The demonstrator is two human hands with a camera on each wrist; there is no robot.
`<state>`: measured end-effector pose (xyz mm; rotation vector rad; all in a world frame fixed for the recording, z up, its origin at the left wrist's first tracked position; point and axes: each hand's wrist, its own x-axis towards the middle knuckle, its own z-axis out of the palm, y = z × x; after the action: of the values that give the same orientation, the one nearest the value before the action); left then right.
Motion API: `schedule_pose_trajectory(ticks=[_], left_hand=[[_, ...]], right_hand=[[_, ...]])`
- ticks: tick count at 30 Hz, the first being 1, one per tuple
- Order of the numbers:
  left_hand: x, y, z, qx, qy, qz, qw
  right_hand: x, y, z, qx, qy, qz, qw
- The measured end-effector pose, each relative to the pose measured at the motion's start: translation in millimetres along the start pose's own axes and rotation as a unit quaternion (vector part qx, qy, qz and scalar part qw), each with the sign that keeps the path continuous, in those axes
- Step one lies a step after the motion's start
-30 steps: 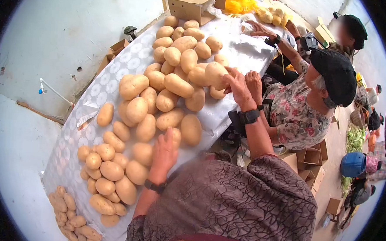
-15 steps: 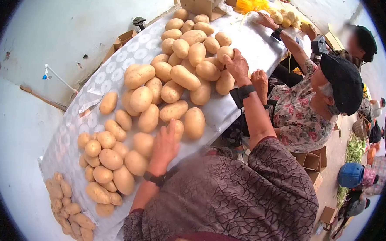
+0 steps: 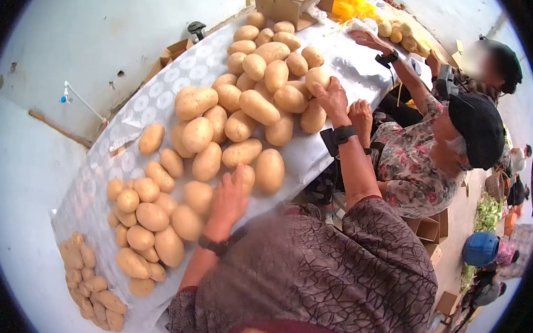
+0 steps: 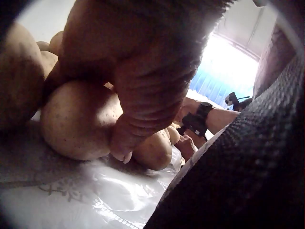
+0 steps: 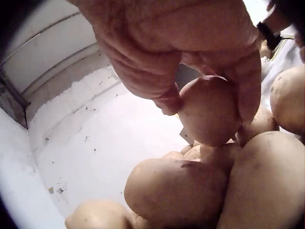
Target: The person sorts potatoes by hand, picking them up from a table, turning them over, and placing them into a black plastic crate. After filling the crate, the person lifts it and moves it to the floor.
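Observation:
Many potatoes (image 3: 259, 107) lie heaped on a patterned, plastic-covered table (image 3: 194, 53). My left hand (image 3: 229, 202) is at the near side of the heap, its thumb and fingers round a potato (image 4: 82, 120) that stands on the sheet in the left wrist view. Farther along, my right hand (image 3: 334, 100) grips a rounder potato (image 3: 317, 79) at the heap's right edge. The right wrist view shows this potato (image 5: 209, 110) between thumb and fingers, just above other potatoes (image 5: 176, 191); whether it touches them is unclear.
A neighbour in a floral top (image 3: 420, 159) sits close on the right, one hand (image 3: 360, 117) beside my right hand. A cardboard box (image 3: 293, 5) and wrapped produce (image 3: 400, 33) stand at the far end. Smaller potatoes (image 3: 94, 284) lie at the lower left.
My right hand has moved its potato slightly toward the far end of the heap and lower. The left hand keeps its place by its potato. The head view has shifted a little.

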<state>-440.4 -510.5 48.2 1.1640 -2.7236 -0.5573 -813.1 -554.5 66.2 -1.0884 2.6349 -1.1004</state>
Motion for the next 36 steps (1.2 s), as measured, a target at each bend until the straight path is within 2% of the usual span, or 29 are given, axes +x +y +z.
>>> schedule_pose_trajectory(ticks=[3,5,11,15,17,19,23,27,28,31,34,36], left_hand=[[-0.1,1.7,-3.2,-0.002,0.000,0.003,1.000],[1.3,1.6,-4.3,0.006,-0.021,-0.021,1.000],[-0.8,0.4,-2.3,-0.013,-0.010,-0.018,1.000],[1.8,3.5,-3.7,-0.011,-0.031,-0.024,0.999],[-0.5,0.5,-0.3,-0.017,-0.006,-0.019,1.000],[1.1,1.2,-3.1,-0.028,-0.021,-0.017,0.999],[-1.5,-0.1,-1.7,-0.009,-0.014,-0.012,1.000],[-1.1,0.3,-2.0,0.019,-0.001,-0.001,1.000],[-1.0,-0.8,-0.9,0.016,0.003,0.001,1.000],[-0.3,1.4,-4.1,0.004,-0.020,-0.019,1.000],[-0.8,1.9,-3.6,-0.002,-0.010,-0.025,1.000],[-1.6,3.2,-3.7,0.000,0.002,-0.023,1.000]], right_hand=[[11.5,11.1,13.0,-0.003,0.040,-0.042,0.998],[14.3,-1.7,8.7,-0.039,0.038,-0.042,0.998],[29.1,-0.2,28.7,-0.037,0.056,-0.074,0.995],[31.8,-2.3,26.3,-0.054,0.012,-0.074,0.996],[24.2,-1.5,20.9,-0.039,0.007,-0.066,0.997],[11.8,-3.8,14.5,-0.050,0.019,-0.048,0.997],[-43.9,-21.6,-10.4,-0.064,0.030,-0.052,0.996],[-113.9,-19.9,-10.8,0.034,-0.119,-0.146,0.981],[-129.9,-18.9,-1.6,0.023,-0.109,-0.186,0.976],[-165.1,-23.5,0.8,0.012,-0.235,-0.169,0.957],[-185.6,-38.5,4.3,-0.009,-0.250,-0.204,0.947],[-194.0,-44.8,7.9,-0.033,-0.283,-0.180,0.941]])
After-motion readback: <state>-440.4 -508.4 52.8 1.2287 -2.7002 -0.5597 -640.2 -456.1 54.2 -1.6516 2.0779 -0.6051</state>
